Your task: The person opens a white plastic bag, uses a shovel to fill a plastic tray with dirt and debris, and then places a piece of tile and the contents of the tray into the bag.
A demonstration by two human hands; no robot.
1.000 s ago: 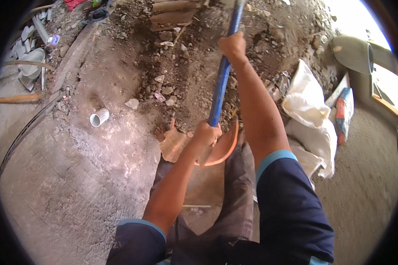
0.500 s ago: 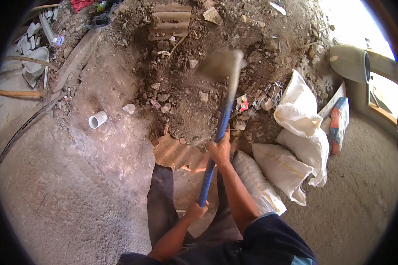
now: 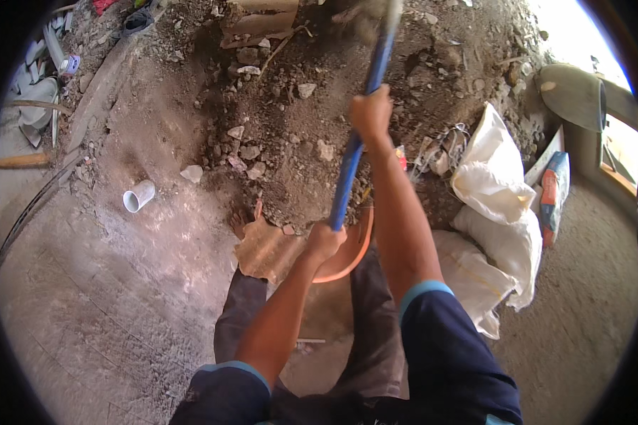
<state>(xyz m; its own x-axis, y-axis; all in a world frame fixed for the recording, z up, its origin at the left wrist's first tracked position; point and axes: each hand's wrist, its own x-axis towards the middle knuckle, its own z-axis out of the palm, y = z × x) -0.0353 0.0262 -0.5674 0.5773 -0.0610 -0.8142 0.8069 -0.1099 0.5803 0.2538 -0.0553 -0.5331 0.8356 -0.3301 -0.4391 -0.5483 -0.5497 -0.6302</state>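
A long blue tool handle (image 3: 358,134) runs from near my body up into a heap of dirt and rubble (image 3: 312,106). My left hand (image 3: 324,241) grips its lower end, just above an orange basin (image 3: 347,248) between my legs. My right hand (image 3: 371,113) is closed around the handle higher up, over the heap. The tool's head at the top edge is blurred and half hidden in the dirt. A rusty sheet piece (image 3: 266,251) lies at the foot of the heap by the basin.
White filled sacks (image 3: 493,177) lie stacked to the right, with a blue-and-orange bag (image 3: 554,195) beside them. A short white pipe piece (image 3: 139,195) lies on the concrete floor at left. Pipes and scrap (image 3: 39,106) sit at far left. Loose stones dot the heap.
The tool was pulled back toward my body half a second ago. Now it is thrust forward into the heap, with my right hand slid farther up the handle.
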